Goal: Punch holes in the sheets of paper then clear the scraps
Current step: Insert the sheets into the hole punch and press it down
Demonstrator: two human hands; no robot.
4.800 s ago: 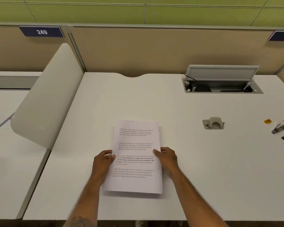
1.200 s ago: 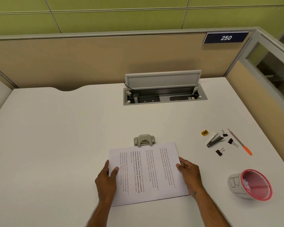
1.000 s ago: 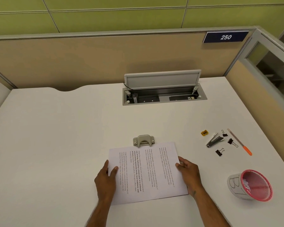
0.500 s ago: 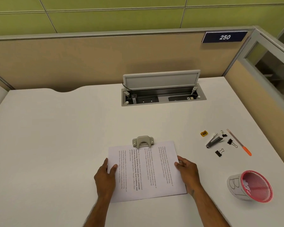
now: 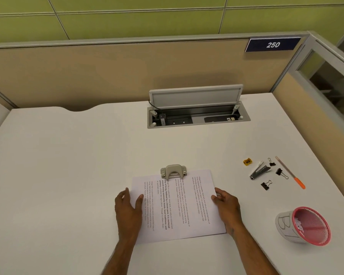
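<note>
A stack of printed paper sheets (image 5: 179, 205) lies sideways on the white desk (image 5: 68, 175), its far long edge pushed into the mouth of a small beige hole punch (image 5: 173, 171). My left hand (image 5: 128, 213) rests on the stack's left short edge, thumb on top. My right hand (image 5: 226, 207) grips the right short edge. A pink mesh cup (image 5: 304, 227) with a paper label sits at the right, tipped toward me, with white scraps inside.
Right of the sheets lie a yellow sharpener (image 5: 247, 161), a nail clipper (image 5: 260, 172), three black binder clips (image 5: 266, 185) and an orange-tipped pen (image 5: 290, 172). An open cable tray (image 5: 197, 116) is set into the desk's far side. Partition walls bound the back and right.
The stack was turned sideways and brought over to the hole punch. In the last second both hands slid it forward until its far edge entered the punch.
</note>
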